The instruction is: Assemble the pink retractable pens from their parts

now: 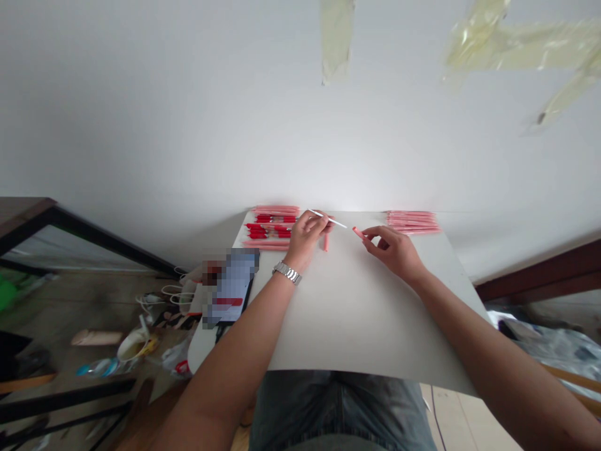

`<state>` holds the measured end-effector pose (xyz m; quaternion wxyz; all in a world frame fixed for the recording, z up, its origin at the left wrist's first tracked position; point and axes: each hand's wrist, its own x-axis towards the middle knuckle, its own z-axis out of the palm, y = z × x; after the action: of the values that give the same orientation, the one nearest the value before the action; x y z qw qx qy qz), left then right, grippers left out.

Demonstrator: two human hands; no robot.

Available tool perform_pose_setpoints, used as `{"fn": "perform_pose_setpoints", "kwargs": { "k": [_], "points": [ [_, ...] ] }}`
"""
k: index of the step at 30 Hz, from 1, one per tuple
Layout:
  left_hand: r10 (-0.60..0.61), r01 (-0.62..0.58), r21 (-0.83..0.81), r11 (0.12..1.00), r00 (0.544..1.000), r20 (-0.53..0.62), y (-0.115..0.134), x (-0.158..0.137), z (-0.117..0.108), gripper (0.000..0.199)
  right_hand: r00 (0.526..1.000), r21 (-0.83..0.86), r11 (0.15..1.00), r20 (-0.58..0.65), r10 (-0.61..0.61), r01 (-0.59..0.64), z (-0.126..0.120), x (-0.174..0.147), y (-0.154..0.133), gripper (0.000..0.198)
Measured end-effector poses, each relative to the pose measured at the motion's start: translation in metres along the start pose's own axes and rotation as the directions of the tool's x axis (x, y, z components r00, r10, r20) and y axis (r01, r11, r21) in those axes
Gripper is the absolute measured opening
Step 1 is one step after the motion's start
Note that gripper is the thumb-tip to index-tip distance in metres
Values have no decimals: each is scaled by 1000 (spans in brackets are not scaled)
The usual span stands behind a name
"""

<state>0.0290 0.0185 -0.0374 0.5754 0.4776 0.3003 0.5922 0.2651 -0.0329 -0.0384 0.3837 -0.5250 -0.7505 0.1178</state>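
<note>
Reaching from both sides over the white tabletop [357,319], L hand [307,232] & R hand [392,250] met nr its far half, w/ room to move btwn the forearms, back to the near edge at the person's jeans [342,407]. Far edge ran along the wall [282,125], so fwd reach was tight; R edge slanted outward twd the person, past the R forearm. L side was more crowded: red pens [270,232] and pink pens [267,245] lay just beside L hand, long axes roughly L–R, & a phone [235,285], blurred out in part, sat by the L edge.

L hand had a thin white stick [335,222] pinched in its fingers, long axis nearly crosswise, dipping a bit twd R in view, R end aimed at the other hand. R hand gripped a short pink tube [358,233] btwn thumb & fingers; its axis tilted, upper-L end facing the stick's tip, the two close but apart. A loose pink piece [326,242] lay on the tabletop just R of L hand, pointing roughly twd the person. Pink bundle [412,222] lay at far R, also crosswise, nr the wall.
</note>
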Motion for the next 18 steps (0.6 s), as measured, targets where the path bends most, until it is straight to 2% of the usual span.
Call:
{"fn": "perform_pose_setpoints", "kwargs": {
  "k": [18],
  "points": [
    [-44, 45, -18, 999, 996, 73, -4, 0, -1, 31, 999, -18, 999, 11, -39, 39, 0, 0, 4, 21]
  ]
}}
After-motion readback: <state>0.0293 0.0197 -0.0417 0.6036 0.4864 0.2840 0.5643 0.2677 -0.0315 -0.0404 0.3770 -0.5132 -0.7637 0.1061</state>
